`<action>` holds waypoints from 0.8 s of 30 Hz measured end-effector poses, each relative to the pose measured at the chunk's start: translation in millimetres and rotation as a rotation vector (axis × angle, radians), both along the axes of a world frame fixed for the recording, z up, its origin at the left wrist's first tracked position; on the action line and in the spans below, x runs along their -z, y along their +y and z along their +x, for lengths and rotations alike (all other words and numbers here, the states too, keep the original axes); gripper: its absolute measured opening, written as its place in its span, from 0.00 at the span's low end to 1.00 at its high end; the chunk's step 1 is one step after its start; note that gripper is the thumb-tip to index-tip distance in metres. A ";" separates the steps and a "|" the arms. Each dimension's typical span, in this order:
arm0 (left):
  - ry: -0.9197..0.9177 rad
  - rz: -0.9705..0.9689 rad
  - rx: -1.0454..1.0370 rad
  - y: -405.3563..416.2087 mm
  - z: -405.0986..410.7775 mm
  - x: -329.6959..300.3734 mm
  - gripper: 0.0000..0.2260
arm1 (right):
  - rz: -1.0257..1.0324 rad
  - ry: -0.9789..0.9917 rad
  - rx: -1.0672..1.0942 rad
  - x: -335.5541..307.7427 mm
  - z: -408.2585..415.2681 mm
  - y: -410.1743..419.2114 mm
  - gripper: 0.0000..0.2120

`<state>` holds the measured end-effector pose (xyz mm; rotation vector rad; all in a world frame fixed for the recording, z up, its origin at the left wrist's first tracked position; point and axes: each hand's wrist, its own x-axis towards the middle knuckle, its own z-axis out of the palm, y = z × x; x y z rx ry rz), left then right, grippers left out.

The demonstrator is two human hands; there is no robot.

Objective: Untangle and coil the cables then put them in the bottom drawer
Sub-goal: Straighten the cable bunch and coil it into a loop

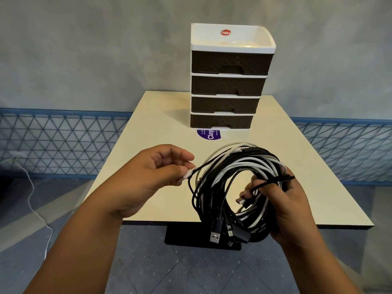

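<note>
Your left hand pinches white plug end above counter left half. Cable bundle, black and white loops, hangs over near counter edge. Your right hand grips bundle, fingers curled round it. Drawer unit at far edge; bottom drawer closed, bare counter between.

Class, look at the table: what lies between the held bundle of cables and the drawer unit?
In the head view, only a purple sticker on bare table, just before the drawer unit.

Cable bundle before the drawer unit on the table.
</note>
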<state>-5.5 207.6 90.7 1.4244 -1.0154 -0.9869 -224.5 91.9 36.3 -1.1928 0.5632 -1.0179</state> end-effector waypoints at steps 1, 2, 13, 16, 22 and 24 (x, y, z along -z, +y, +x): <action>0.060 -0.013 0.002 1.0 0.6 -1.0 0.13 | 0.004 -0.003 0.006 -0.1 -0.7 -0.4 0.13; 0.115 -0.032 0.004 1.8 0.7 -2.2 0.13 | 0.009 -0.012 0.007 -0.1 -1.5 -1.2 0.14; -0.147 -0.190 -0.163 -6.5 -10.9 1.6 0.14 | -0.003 -0.099 -0.066 -5.0 0.4 2.3 0.13; -0.312 -0.089 -0.137 -6.3 -13.4 4.4 0.13 | -0.005 -0.100 -0.061 -4.9 0.0 0.7 0.14; -0.085 -0.051 -0.004 -1.9 -10.8 0.1 0.09 | 0.014 -0.115 -0.065 -4.8 -0.3 0.2 0.12; -0.001 -0.070 0.033 0.7 -10.2 -1.3 0.10 | 0.012 -0.116 -0.054 -5.1 -0.1 0.3 0.12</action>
